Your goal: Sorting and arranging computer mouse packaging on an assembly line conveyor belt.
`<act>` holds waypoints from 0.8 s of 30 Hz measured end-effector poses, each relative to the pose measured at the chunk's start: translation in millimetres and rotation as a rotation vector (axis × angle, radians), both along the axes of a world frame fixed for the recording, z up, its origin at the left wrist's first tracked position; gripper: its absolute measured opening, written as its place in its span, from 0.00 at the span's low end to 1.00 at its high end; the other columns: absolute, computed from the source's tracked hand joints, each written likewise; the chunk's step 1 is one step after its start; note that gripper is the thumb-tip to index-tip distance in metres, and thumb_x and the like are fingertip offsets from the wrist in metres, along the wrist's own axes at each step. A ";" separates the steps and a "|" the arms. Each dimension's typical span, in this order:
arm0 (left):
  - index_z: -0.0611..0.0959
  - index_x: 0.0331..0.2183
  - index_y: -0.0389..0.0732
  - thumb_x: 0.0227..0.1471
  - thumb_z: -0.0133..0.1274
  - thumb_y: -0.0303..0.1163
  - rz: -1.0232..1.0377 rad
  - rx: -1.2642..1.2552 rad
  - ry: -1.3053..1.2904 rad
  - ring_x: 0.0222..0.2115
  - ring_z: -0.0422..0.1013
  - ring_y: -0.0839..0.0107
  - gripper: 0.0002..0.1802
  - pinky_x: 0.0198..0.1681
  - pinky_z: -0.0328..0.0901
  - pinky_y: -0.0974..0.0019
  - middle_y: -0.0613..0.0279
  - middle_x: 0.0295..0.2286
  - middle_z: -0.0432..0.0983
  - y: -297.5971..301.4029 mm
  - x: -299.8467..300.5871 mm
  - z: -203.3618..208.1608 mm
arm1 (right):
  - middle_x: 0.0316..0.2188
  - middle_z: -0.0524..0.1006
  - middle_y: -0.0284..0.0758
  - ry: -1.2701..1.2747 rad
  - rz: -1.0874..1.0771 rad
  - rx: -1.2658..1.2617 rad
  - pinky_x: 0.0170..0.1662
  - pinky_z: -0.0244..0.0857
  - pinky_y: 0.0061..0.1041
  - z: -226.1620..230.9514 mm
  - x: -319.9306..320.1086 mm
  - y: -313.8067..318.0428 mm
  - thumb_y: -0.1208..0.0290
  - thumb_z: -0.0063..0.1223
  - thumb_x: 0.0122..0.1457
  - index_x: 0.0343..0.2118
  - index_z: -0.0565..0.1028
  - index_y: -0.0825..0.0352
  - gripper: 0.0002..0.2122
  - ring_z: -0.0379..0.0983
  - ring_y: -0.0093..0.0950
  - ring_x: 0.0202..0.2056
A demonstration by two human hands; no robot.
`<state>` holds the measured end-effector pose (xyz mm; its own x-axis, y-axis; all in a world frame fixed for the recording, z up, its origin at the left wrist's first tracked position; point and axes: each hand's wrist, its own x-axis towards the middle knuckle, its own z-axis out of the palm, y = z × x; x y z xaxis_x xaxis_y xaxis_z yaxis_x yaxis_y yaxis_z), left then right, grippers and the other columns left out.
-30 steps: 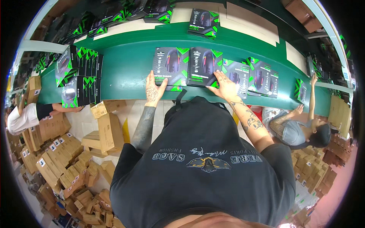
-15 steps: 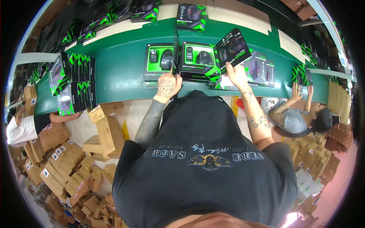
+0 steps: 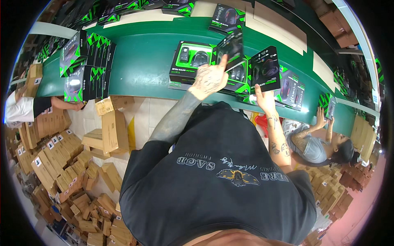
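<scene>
Two open mouse boxes lie side by side on the green table. In the left box (image 3: 191,74), a black mouse (image 3: 200,59) and a small black part (image 3: 184,53) sit in a bright green tray. My left hand (image 3: 209,80) is at its black cover flap (image 3: 232,46), index finger stretched against the face; its other fingers are partly hidden. That flap leans rightward over the right box (image 3: 237,86), covering much of its tray and mouse. My right hand (image 3: 264,100) pinches the right box's upright cover flap (image 3: 265,69), thumb in front.
Stacked mouse boxes (image 3: 88,65) stand on the left. Another closed box (image 3: 227,18) lies behind, with more at the right (image 3: 292,88). A co-worker (image 3: 316,139) handles a box on the right; another person's arm (image 3: 65,103) shows left. Brown cartons (image 3: 115,131) crowd the floor.
The left box's flap, edge-on before, has tilted rightward and shows its face. My left hand has risen with it, index finger now extended. My right hand keeps its flap; the view has shifted.
</scene>
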<state>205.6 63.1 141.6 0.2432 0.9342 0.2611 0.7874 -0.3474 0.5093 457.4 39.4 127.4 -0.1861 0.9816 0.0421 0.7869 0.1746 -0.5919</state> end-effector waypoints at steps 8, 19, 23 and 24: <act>0.61 0.52 0.33 0.48 0.51 0.29 0.811 0.256 -0.324 0.40 0.61 0.63 0.30 0.46 0.57 0.61 0.52 0.40 0.62 -69.4 -129.5 -20.3 | 0.59 0.53 0.41 -0.352 0.270 -0.161 0.58 0.50 0.38 -9.1 13.9 -17.6 0.64 0.62 0.43 0.57 0.58 0.54 0.35 0.48 0.41 0.60; 0.71 0.45 0.39 0.41 0.58 0.43 -0.340 -0.024 -0.017 0.41 0.67 0.59 0.29 0.42 0.63 0.59 0.54 0.40 0.69 -6.4 1.2 -7.3 | 0.45 0.72 0.36 -0.384 0.319 0.271 0.51 0.61 0.33 -50.2 39.4 -10.1 0.48 0.52 0.48 0.40 0.74 0.63 0.23 0.68 0.32 0.49; 0.65 0.50 0.37 0.37 0.57 0.52 -0.460 0.016 0.174 0.48 0.61 0.55 0.43 0.49 0.57 0.55 0.52 0.45 0.65 -17.0 79.5 -32.7 | 0.34 0.76 0.27 -0.157 0.240 0.508 0.46 0.65 0.27 -30.5 31.7 -12.0 0.59 0.59 0.45 0.28 0.74 0.60 0.12 0.73 0.25 0.38; 0.63 0.52 0.35 0.36 0.57 0.54 -0.441 0.066 0.253 0.50 0.59 0.53 0.46 0.51 0.55 0.54 0.51 0.46 0.63 -15.0 89.7 -43.7 | 0.29 0.75 0.25 -0.109 0.243 0.569 0.43 0.66 0.26 -25.4 28.7 -8.4 0.62 0.61 0.43 0.25 0.73 0.59 0.10 0.72 0.24 0.33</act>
<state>295.3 48.1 97.9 0.6737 0.7120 0.1978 0.6545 -0.6992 0.2876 486.1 31.0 101.9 -0.4337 0.7405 0.5134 0.7360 0.6198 -0.2722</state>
